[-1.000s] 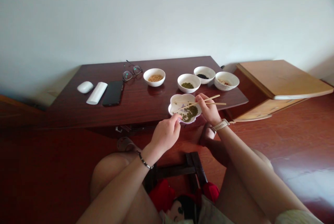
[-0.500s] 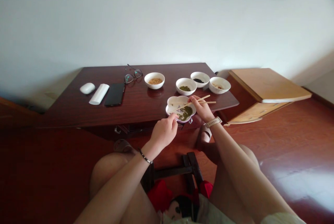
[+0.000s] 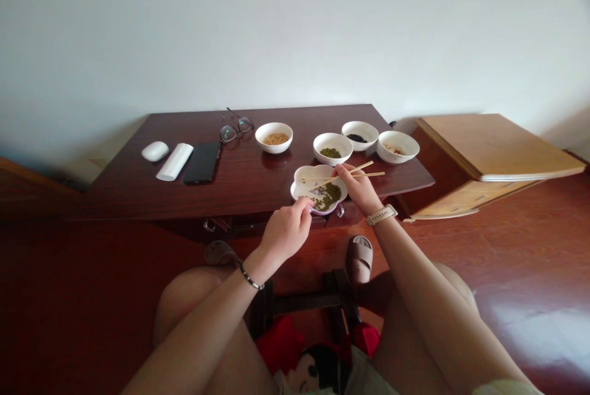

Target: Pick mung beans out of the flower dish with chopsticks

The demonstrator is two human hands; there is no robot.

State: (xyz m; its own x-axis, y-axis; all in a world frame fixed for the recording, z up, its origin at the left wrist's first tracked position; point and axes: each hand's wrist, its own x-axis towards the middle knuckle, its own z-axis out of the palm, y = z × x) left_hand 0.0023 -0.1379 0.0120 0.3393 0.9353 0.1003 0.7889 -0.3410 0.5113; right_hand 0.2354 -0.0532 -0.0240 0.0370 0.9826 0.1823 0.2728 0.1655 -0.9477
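My left hand (image 3: 289, 226) grips the near rim of a white flower-shaped dish (image 3: 298, 181) at the table's front edge. Green beans (image 3: 328, 196) lie mostly in the right part of this dish, with a few scattered elsewhere. A pair of wooden chopsticks (image 3: 362, 168) is held in my right hand (image 3: 359, 188), their tips down inside the dish. Just behind stands a white bowl with green beans (image 3: 332, 149). Farther back is a white bowl holding black beans (image 3: 360, 136), and to its right another bowl (image 3: 397, 147) with pale and reddish bits.
A white bowl of yellow beans (image 3: 274, 137) stands mid-table. Left of it are eyeglasses (image 3: 236, 129), a dark phone (image 3: 203, 162), a white oblong case (image 3: 174, 161) and a white rounded object (image 3: 155, 151). A wooden cabinet (image 3: 502, 143) adjoins the table's right side.
The camera view has tipped downward a little. The chopstick tips have shifted slightly within the dish, while both hands keep their holds.
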